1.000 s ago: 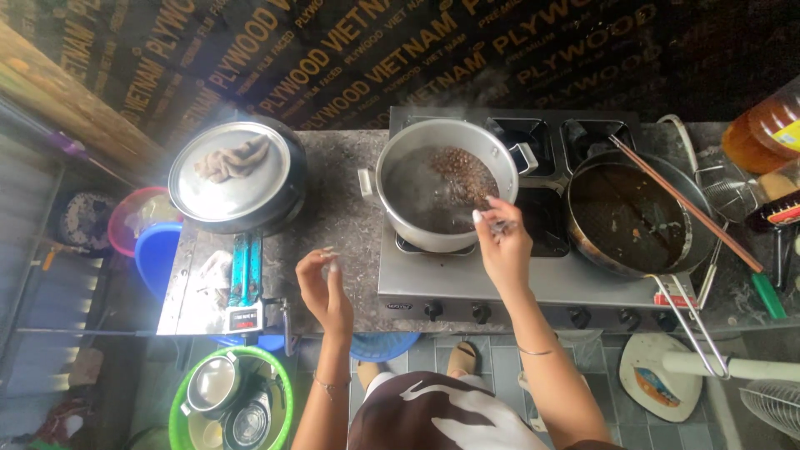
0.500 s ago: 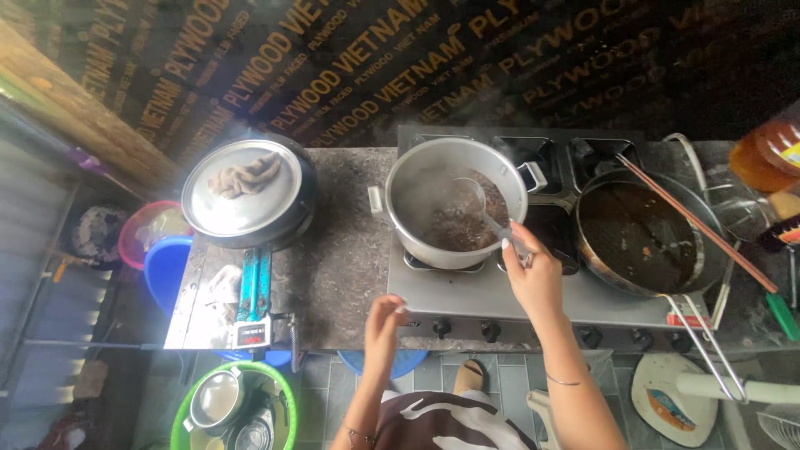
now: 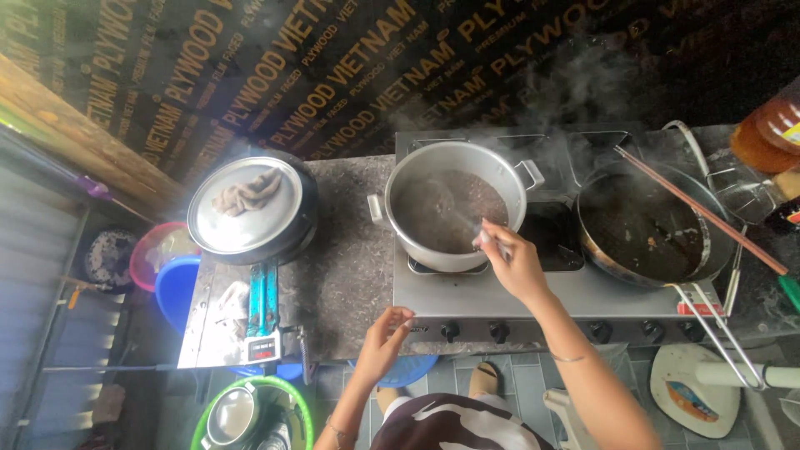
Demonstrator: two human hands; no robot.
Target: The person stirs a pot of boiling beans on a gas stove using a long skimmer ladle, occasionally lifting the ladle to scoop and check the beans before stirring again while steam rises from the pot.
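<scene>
Two hands out: right hand [image 3: 518, 265] clamped on ladle handle [image 3: 482, 237] at near rim of steaming aluminium pot [image 3: 454, 208]; ladle axis runs away-left into dark contents. Left hand [image 3: 385, 335] fingers loosely curled, empty, touching stove front edge [image 3: 533, 310].

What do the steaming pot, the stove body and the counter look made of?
Pot: seems aluminium, going by its dull silver matte wall and riveted side handles.
Stove body: probably stainless steel, a brushed grey sheet with black knobs.
Counter: likely granite or similar stone, grey and speckled.
The right hand holds a utensil in the pot; its material is unclear.
</scene>
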